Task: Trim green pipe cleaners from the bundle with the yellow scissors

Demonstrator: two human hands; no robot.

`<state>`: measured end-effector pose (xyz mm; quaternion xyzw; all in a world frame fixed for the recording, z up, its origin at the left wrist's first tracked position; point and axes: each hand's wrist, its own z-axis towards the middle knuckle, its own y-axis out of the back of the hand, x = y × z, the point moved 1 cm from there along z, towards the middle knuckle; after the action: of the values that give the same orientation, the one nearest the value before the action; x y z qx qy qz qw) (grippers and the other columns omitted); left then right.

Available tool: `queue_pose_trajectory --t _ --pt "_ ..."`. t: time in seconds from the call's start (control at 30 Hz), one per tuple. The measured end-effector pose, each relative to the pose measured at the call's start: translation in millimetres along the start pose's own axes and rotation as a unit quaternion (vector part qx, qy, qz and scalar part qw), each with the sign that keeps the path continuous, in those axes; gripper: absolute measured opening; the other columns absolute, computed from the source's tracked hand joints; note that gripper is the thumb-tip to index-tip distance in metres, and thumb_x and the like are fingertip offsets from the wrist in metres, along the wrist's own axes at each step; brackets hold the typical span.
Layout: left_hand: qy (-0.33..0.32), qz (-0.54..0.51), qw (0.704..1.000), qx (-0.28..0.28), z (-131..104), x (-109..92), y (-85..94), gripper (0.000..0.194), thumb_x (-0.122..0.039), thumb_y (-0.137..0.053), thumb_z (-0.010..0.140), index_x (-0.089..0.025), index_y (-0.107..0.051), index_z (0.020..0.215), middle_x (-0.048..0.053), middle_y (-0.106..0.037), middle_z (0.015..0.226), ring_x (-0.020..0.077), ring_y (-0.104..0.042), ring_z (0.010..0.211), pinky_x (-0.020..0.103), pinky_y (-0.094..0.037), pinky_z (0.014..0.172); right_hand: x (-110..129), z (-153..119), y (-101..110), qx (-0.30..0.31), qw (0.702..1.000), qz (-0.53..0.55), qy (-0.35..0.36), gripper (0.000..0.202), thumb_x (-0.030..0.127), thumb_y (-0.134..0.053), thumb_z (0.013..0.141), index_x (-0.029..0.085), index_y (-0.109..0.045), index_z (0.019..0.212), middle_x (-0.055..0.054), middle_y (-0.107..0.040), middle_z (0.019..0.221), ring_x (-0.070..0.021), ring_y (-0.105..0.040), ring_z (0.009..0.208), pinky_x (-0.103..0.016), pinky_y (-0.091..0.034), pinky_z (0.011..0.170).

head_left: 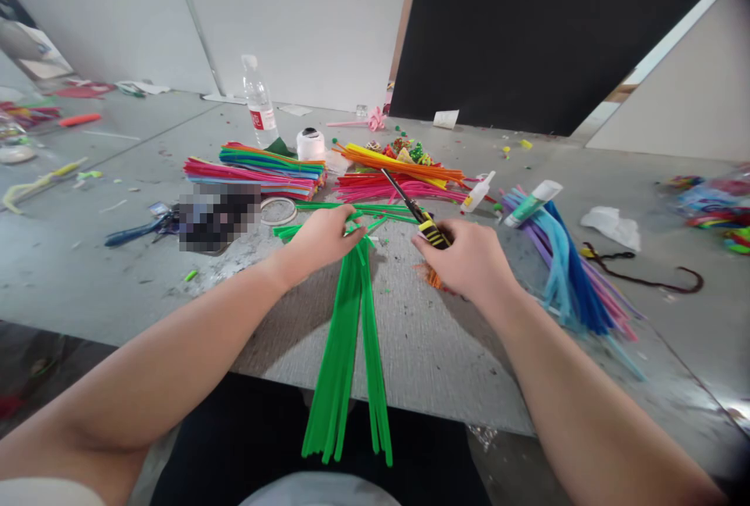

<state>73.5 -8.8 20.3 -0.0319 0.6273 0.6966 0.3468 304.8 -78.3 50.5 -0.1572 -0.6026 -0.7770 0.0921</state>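
My left hand (pixel 331 236) is closed, its fingers pinched on a green pipe cleaner (pixel 353 217). Below it, a bundle of long green pipe cleaners (pixel 340 350) runs down past the table's front edge. More green stems (pixel 387 211) lie crosswise just beyond my fingers. My right hand (pixel 469 256) is wrapped around the yellow and black striped handle of what looks like a long-nosed lighter (pixel 432 231). Its thin dark nose points up and to the left, over the pink and red pipe cleaners (pixel 375 187). My fingertips partly hide the green piece.
Multicoloured pipe cleaners (pixel 251 178) lie at the back left near a plastic bottle (pixel 261 108) and a white spool (pixel 310 145). Blue-handled pliers (pixel 132 234) are at left. A small glue bottle (pixel 479 192), a tube (pixel 533 203) and blue pipe cleaners (pixel 577 279) lie at right.
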Motion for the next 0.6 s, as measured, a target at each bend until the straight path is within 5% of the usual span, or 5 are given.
queue_pose_trajectory --t 0.23,0.37,0.47,0.53,0.6 --pt "0.0 0.116 0.993 0.025 15 13 -16.5 0.029 -0.039 -0.059 0.097 -0.017 -0.077 0.1 0.014 -0.076 0.088 0.0302 -0.072 0.086 0.035 -0.041 0.072 -1 1 -8 -0.001 1.0 0.0 0.006 0.035 0.041 -0.072 0.088 0.016 -0.074 0.113 -0.018 -0.08 0.105 -0.0348 -0.074 0.096 -0.038 -0.05 0.075" --pt "0.011 0.081 0.997 0.011 19 13 -13.4 0.019 -0.028 -0.061 0.093 -0.018 -0.072 0.082 0.01 -0.07 0.076 0.026 -0.067 0.078 0.034 -0.038 0.07 -4 5 -14 -0.001 1.0 0.021 0.003 0.034 0.039 -0.072 0.087 0.016 -0.074 0.112 -0.017 -0.079 0.103 -0.0341 -0.074 0.098 -0.039 -0.051 0.079" --pt "0.071 -0.055 0.996 0.006 15 6 -3.0 0.02 -0.028 -0.065 0.093 -0.019 -0.067 0.076 0.002 -0.055 0.062 0.0184 -0.053 0.062 0.033 -0.033 0.063 -8 9 -19 -0.01 0.995 0.1 -0.023 0.029 0.04 -0.074 0.084 0.018 -0.072 0.103 -0.013 -0.078 0.094 -0.03 -0.072 0.09 -0.038 -0.05 0.078" --pt "0.128 -0.281 0.95 0.037 8 -2 3.9 0.022 -0.032 -0.069 0.092 -0.02 -0.061 0.076 -0.004 -0.045 0.059 0.0129 -0.041 0.055 0.03 -0.029 0.057 -9 11 -21 -0.017 0.975 0.216 -0.041 0.029 0.044 -0.075 0.081 0.02 -0.069 0.096 -0.008 -0.074 0.085 -0.0254 -0.069 0.08 -0.037 -0.051 0.074" --pt "0.161 -0.497 0.847 0.101 0 -12 8.1 0.03 -0.031 -0.071 0.091 -0.022 -0.049 0.072 -0.008 -0.03 0.059 0.0093 -0.028 0.05 0.028 -0.021 0.052 -7 11 -22 -0.011 0.935 0.351 -0.043 0.034 0.052 -0.076 0.078 0.022 -0.065 0.089 -0.003 -0.067 0.076 -0.0209 -0.064 0.071 -0.036 -0.051 0.071"
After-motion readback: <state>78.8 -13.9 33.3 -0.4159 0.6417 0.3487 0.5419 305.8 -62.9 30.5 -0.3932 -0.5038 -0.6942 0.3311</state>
